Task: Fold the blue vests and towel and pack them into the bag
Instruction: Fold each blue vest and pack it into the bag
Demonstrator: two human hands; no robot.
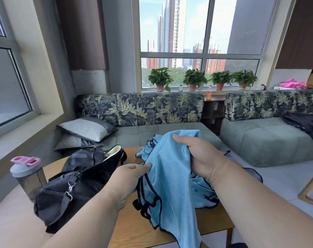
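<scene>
Hanging from both hands' grip: blue vest [170, 176].

A shaker bottle [27, 176] stands on the wooden table [134, 228] before a sofa [143, 111].

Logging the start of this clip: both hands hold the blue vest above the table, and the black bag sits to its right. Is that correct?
Not quite. The head view shows the black bag to the left of the blue vest, not the right. The left hand and right hand do hold it above the table.
</scene>
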